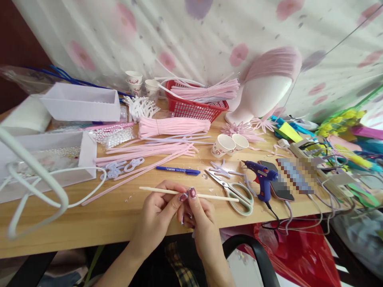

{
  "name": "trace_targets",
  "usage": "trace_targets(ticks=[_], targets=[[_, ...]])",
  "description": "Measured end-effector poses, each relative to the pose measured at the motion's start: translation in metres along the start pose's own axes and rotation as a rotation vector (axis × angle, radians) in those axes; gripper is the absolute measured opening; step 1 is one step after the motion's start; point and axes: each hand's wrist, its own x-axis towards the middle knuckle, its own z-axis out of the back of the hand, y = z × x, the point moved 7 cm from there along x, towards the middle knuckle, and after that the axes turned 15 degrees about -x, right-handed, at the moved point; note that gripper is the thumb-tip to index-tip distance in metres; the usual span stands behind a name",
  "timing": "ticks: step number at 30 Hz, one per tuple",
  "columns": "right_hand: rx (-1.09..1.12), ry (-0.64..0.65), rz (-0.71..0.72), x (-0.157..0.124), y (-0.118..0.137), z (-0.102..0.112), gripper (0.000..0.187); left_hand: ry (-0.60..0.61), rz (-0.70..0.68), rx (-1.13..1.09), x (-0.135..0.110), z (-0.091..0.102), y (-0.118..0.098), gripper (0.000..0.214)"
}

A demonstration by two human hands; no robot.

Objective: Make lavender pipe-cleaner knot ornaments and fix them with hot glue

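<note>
Item 1: pale stick [215, 197]. Slender, straight, plain. Located left of the scissors [225, 185], raised in the hands; its right end crosses in front of the scissors' handle loops in the head view. Whether it touches them I cannot tell.
Handling, in my judgement: very light, fairly stiff, smooth enough to roll between fingertips, liable to snap if bent hard. Best hold: a light pinch near mid-length, where both sides balance; the ends offer poor leverage.

Item 2: left hand [161, 208]. Left of the scissors. Fingers curled in, thumb and forefinger nearly together, closed about the stick left of its middle; a length juts out beyond the forefinger.

Item 3: right hand [201, 211]. Between left hand and scissors, just beside the handles. Thumb bent down at the stick's middle, other fingers folded beneath; narrow grip, its fingertips meeting the left hand's. I make out something small and greyish at that meeting point, too covered to identify.

Item 4, surroundings, all placed from the scissors:
– blue pen [178, 170], to the left, lying flat;
– lavender stem pieces [223, 170], just behind the blades;
– two paper cups [222, 146], farther behind, upright;
– glue gun [263, 181], just right, on its side or propped, I cannot say which;
– pink stem bundle [173, 126], behind and left, well apart.
</note>
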Motion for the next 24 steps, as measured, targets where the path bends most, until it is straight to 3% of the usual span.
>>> trace_targets(ticks=[8, 13, 19, 24], targets=[[0.076, 0.013, -0.095, 0.003, -0.009, 0.010, 0.065, 0.158, 0.037, 0.315, -0.001, 0.006, -0.003, 0.041], [0.047, -0.004, -0.057, -0.001, -0.008, 0.012, 0.063, 0.198, 0.103, 0.267, -0.003, 0.000, -0.005, 0.019], [-0.083, 0.001, 0.025, -0.007, 0.004, 0.016, 0.063, 0.218, 0.132, 0.171, -0.005, -0.003, -0.003, 0.016], [-0.040, 0.021, 0.027, -0.004, 0.004, 0.014, 0.062, 0.184, 0.161, 0.192, -0.004, -0.004, -0.005, 0.017]])
